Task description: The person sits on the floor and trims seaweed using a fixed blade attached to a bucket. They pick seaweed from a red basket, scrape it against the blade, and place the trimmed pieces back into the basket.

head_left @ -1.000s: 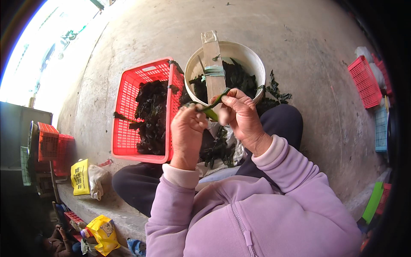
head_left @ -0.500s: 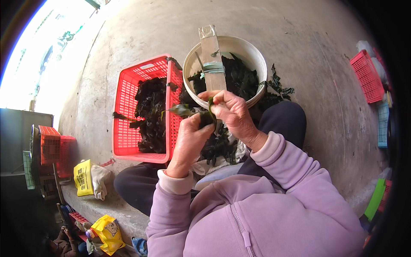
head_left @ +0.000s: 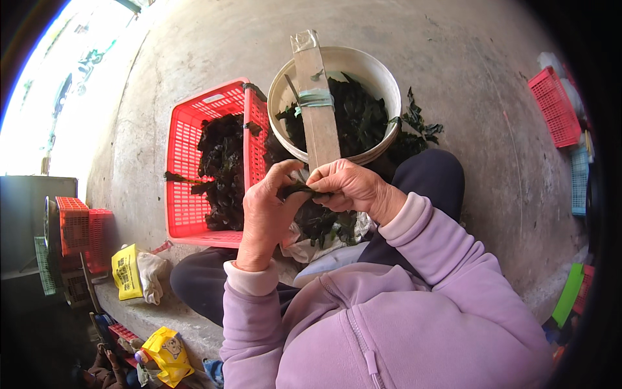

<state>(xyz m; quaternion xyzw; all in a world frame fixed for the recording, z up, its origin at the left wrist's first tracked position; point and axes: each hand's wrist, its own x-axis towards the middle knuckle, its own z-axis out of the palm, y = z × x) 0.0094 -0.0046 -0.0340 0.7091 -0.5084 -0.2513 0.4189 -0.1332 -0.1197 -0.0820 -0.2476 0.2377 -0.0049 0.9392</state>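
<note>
Head camera view shows you seated low over a concrete floor point(head_left: 473, 149), lilac sleeves point(head_left: 431, 236) pushed forward, both hands meeting just in front of a white bucket point(head_left: 391, 78). Your left hand point(head_left: 262, 206) curls around a dark green leaf piece point(head_left: 297, 188), thumb and fingers closing on it; your right hand point(head_left: 353, 187) pinches the same piece between thumb and forefinger, its other fingers folded under. The leaf piece sits between your two hands, raised above your lap, much of it hidden by your fingers.

Across the bucket's mouth lies a wooden board point(head_left: 321, 133), bound with a teal band point(head_left: 315, 98), its near end by your fingertips. Dark leaves point(head_left: 364, 120) fill part of the bucket around the board, and a leafy sprig point(head_left: 420, 122) spreads outside its rim on your right. To your left stands a red slatted basket point(head_left: 176, 194) holding a heap of blackish leaves point(head_left: 223, 168), a few strands draped over its edges. Below your wrists, more leaves point(head_left: 327, 225) lie on a whitish sheet point(head_left: 304, 251) between your dark-trousered legs. A yellow packet point(head_left: 126, 272) rests on the floor farther left; a red crate point(head_left: 555, 109) stands well off to your right.
</note>
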